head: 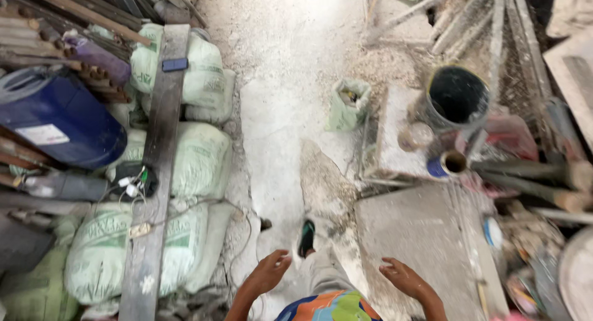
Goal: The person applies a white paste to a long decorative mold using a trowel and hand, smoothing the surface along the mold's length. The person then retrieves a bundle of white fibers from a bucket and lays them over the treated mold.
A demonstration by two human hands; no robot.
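Dusty concrete floor point(278, 129) between stacked sacks point(197, 160) (pale green); left hand point(269, 273) and right hand point(404, 279) hang open, holding nothing.

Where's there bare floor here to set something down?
Free: the dusty floor strip between the green sacks and the small green bag, and the grey slab by the right hand. Crowded: the right side around the black bucket.

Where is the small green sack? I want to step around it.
In the head view the small green sack stands on the dusty floor, ahead and slightly right, left of the dark open bucket.
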